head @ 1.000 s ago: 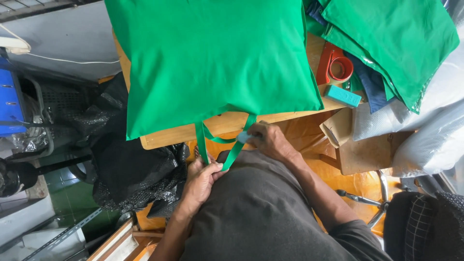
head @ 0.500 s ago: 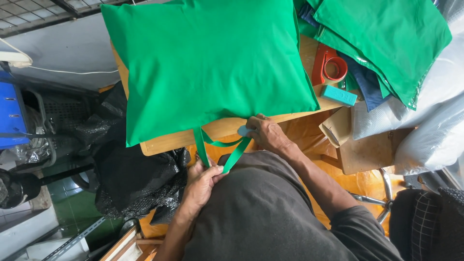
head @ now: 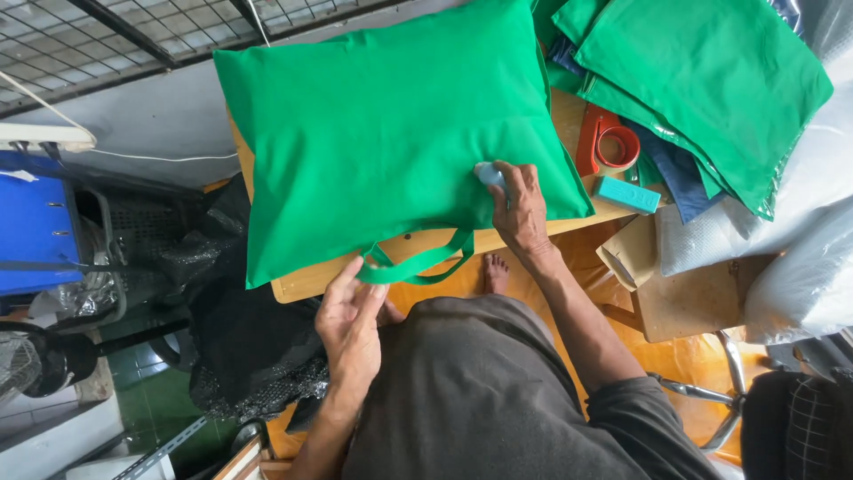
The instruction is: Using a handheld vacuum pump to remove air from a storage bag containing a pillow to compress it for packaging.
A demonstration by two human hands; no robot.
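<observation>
A stuffed green fabric bag (head: 391, 133) lies flat on a wooden table (head: 302, 284). Its green strap handle (head: 418, 263) hangs over the table's near edge. My left hand (head: 351, 324) pinches the left end of that handle below the edge. My right hand (head: 518, 213) rests on the bag's lower right corner, fingers closed around a small pale blue object (head: 489, 174) pressed against the fabric.
A pile of flat green bags (head: 702, 89) lies at the upper right. A red tape dispenser (head: 609, 142) and a teal block (head: 626, 194) sit beside it. White wrapped bundles (head: 791, 240) stand right, cardboard (head: 689, 293) below them. Black plastic bags (head: 249, 347) and a blue crate (head: 35, 231) are left.
My right hand has risen from the handle at the table edge onto the bag's lower right corner with the pale blue object. My left hand now pinches the handle.
</observation>
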